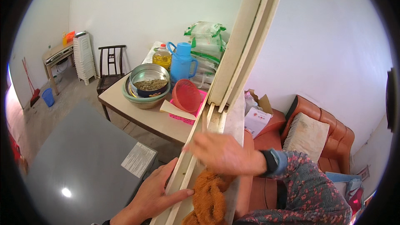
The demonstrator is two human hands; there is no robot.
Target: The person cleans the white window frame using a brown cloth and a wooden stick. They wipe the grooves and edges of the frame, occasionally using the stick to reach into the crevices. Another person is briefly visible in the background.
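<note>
My left hand (156, 193) straddles the pale lower track of a sliding window frame (176, 186). Its fingers lie along the outer side, and the thumb reaches across the rails to the edge of an orange-brown cloth (210, 198). This cloth lies bunched and twisted on the sill. Just beyond it, my right hand (218, 153) is over the track, blurred by motion. A thin brown strip (204, 122), perhaps a stick, shows above its fingers; whether the hand grips it I cannot tell. The sliding sash (240, 47) stands upright past both hands.
Left of the track, a table (118, 97) bears basins (140, 100), a blue thermos jug (182, 65), an oil bottle (162, 57) and a red colander (186, 95). A large grey surface (84, 162) lies nearer. On the right are a cardboard box (257, 118) and brown sofa (331, 131).
</note>
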